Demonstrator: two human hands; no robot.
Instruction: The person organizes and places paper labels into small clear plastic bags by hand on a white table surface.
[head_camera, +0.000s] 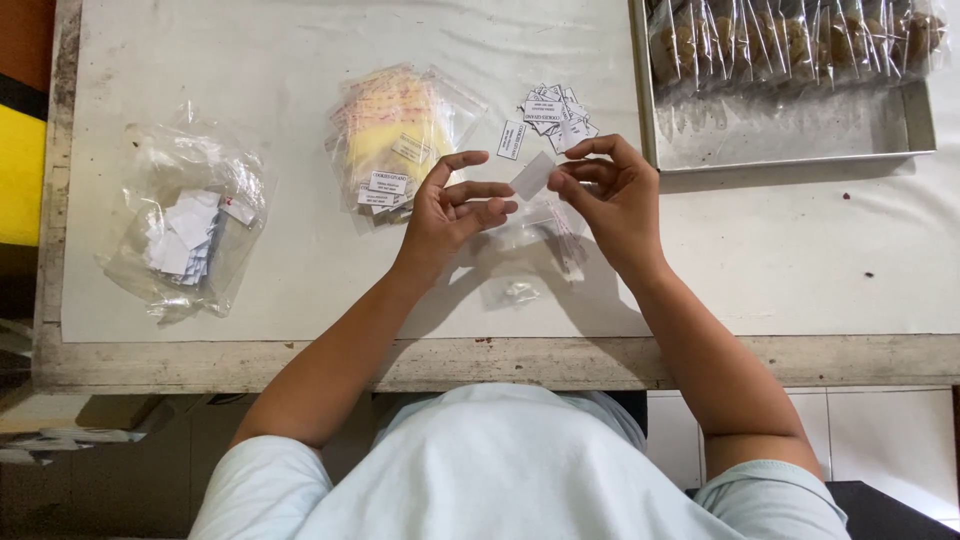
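Note:
My right hand (608, 195) pinches a small white paper label (532, 175) between thumb and fingers, above a small clear plastic bag (540, 232) lying on the white table cover (780, 260). My left hand (455, 207) hovers beside it with fingers spread, its fingertips close to the label and touching nothing that I can see. A loose heap of printed white labels (548, 112) lies just beyond both hands. A stack of clear bags with yellow and red print (395, 135) sits beyond the left hand.
A clear bag holding white paper slips (190, 225) lies at the left. A metal tray (800, 140) at the back right carries several packed bags of brown cookies (790, 40). The worn table edge (400, 362) runs in front of me.

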